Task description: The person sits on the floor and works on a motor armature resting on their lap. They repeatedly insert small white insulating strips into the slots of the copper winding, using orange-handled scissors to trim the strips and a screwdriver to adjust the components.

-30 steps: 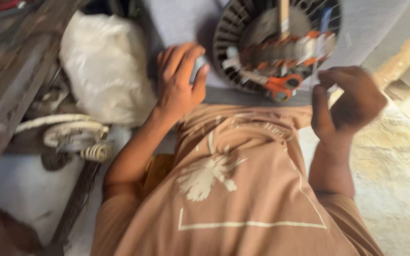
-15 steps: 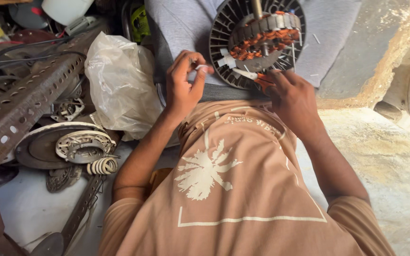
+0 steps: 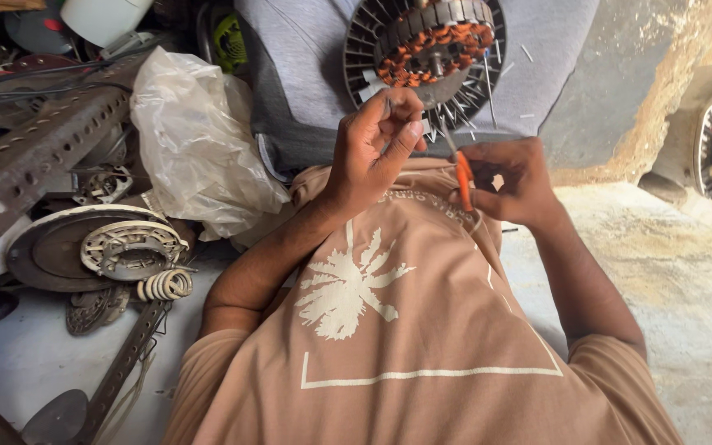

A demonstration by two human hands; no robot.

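Two bare hands meet at the upper middle of the frame, just below a round motor stator (image 3: 426, 45) with copper-orange windings that lies on a grey cloth (image 3: 306, 74). The left hand (image 3: 372, 144) is raised with the wrist bent, palm turned toward the camera, its thumb and fingertips (image 3: 409, 132) pinched together on something thin; what it pinches is too small to tell. The right hand (image 3: 512, 177) sits a little lower and to the right, fingers curled in a closed grip around orange-handled pliers (image 3: 461, 177), whose metal nose points up toward the stator's lower edge. Both forearms run down to the lower part of the frame, across a tan shirt (image 3: 405, 330) printed with a pale palm tree and thin line frame.

Left of the hands, a crumpled clear plastic bag (image 3: 199, 140) lies against the cloth. Farther left, a perforated metal angle bar (image 3: 35, 165) slants across the frame, and under it sit a round dark motor cover (image 3: 51, 255) and a small coiled spring (image 3: 166, 284). A white container (image 3: 105, 16) shows at the top left edge.
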